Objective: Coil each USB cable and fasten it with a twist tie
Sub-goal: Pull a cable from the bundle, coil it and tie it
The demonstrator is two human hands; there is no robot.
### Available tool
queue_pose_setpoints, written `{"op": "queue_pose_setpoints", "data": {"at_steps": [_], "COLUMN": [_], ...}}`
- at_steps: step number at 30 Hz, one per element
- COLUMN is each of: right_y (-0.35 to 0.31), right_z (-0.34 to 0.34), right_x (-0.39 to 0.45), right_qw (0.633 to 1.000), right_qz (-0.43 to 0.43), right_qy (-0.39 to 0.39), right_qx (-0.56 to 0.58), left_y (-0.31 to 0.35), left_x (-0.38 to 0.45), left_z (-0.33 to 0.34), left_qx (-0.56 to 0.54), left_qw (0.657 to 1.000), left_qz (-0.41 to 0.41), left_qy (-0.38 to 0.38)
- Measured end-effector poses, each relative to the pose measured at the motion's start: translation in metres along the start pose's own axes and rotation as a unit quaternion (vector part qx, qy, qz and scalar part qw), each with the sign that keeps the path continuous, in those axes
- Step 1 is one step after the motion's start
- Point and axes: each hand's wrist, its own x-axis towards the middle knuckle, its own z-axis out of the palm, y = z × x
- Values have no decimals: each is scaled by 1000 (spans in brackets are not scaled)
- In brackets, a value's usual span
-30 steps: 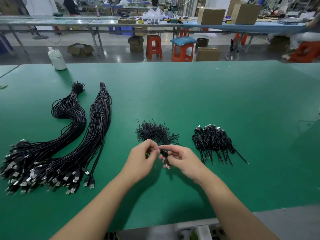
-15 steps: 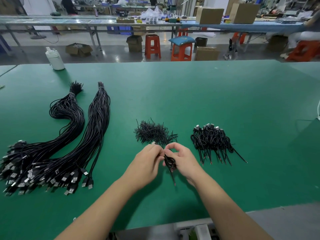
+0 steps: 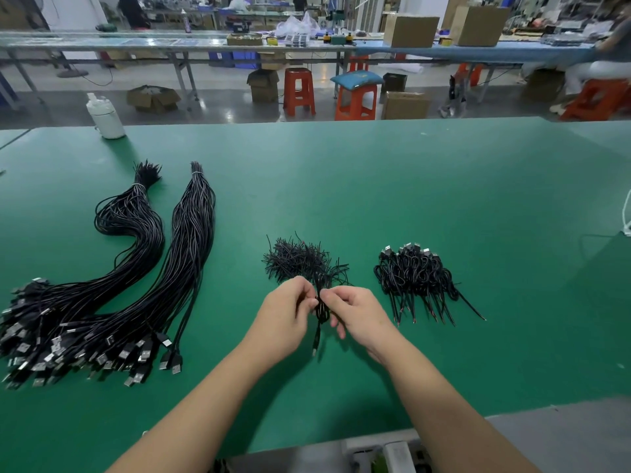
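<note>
Over the green table, my left hand and my right hand meet at a small coiled black USB cable. Both pinch the top of the coil with thumb and fingers, where a black twist tie seems to sit. The cable's plug end hangs down toward the table. Just behind my hands lies a heap of loose black twist ties. To the right lies a pile of coiled, tied cables. Two long bundles of uncoiled USB cables stretch along the left.
A white plastic bottle stands at the table's far left edge. A white cord shows at the right edge. Beyond the table are orange stools, cardboard boxes and other workbenches.
The coil has turned from sitting in my right fingers to hanging upright between both hands, plug end down. Both hands have closed in on its top and shifted slightly nearer the tie heap.
</note>
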Motion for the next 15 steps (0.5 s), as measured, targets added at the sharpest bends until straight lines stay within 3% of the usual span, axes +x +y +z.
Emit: {"op": "queue_pose_setpoints", "data": {"at_steps": [4,7,9,12,15], "right_y": [2,2,1,1,1], "right_z": [7,7,5,1,1], "right_x": [3,2,2,-2,-3], "right_qw": [996,998,997,989,993], "right_qz": [11,-7,-4,-5,-25], "right_qy": [25,12,-5,-77,-91], "right_qx": [83,67,79,126,75], "left_y": [-1,-5,-6,-8,-8], "left_x": [-1,-1,-2,0,3], "left_z": [2,2,1,-3,-4], "left_qx": [75,169,137,28,-12], "left_qw": [993,974,982,999,999], "left_qz": [89,153,128,26,-34], "left_qy": [11,11,13,31,17]}}
